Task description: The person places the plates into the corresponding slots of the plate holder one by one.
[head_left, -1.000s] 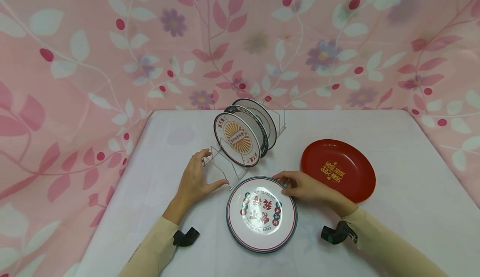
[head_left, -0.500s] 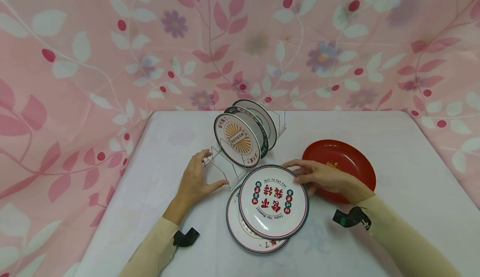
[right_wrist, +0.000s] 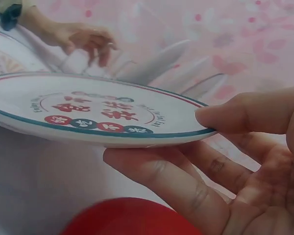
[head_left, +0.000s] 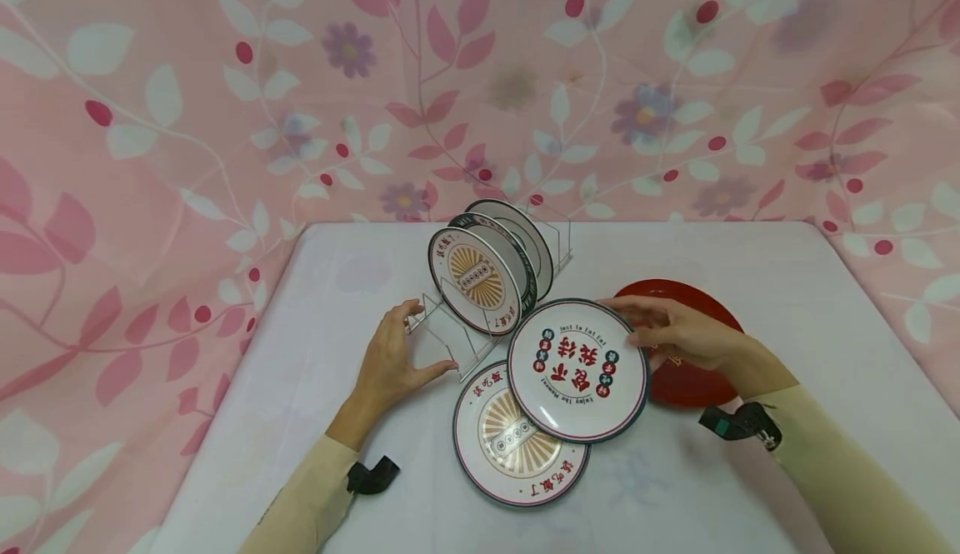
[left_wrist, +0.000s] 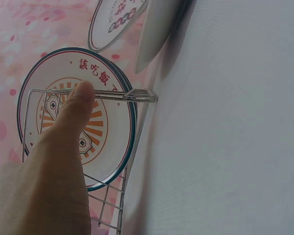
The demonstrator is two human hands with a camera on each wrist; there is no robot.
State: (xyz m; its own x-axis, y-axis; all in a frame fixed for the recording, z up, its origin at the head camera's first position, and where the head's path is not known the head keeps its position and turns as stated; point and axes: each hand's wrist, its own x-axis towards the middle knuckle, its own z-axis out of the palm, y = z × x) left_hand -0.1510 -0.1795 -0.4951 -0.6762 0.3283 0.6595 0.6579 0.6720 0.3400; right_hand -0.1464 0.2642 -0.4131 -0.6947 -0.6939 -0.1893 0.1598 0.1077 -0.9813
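My right hand [head_left: 660, 329] pinches the rim of a white plate with red characters [head_left: 577, 369] [right_wrist: 88, 115], thumb on top and fingers beneath, and holds it in the air. Under it on the table lies a second plate with an orange sunburst [head_left: 510, 446]. My left hand [head_left: 390, 358] grips the front end of a wire plate rack [head_left: 450, 329], thumb on its top wire [left_wrist: 112, 94]. Three plates [head_left: 480, 275] stand upright in the rack. A red plate [head_left: 693, 383] lies flat behind my right hand.
A white cloth covers the table [head_left: 825, 304], and a pink floral curtain [head_left: 225, 79] hangs behind and to both sides. Bare cloth lies left of the rack and along the near edge.
My right hand has lifted the top plate off the stack and carried it up and to the right, uncovering the sunburst plate below. The left hand has stayed on the rack.
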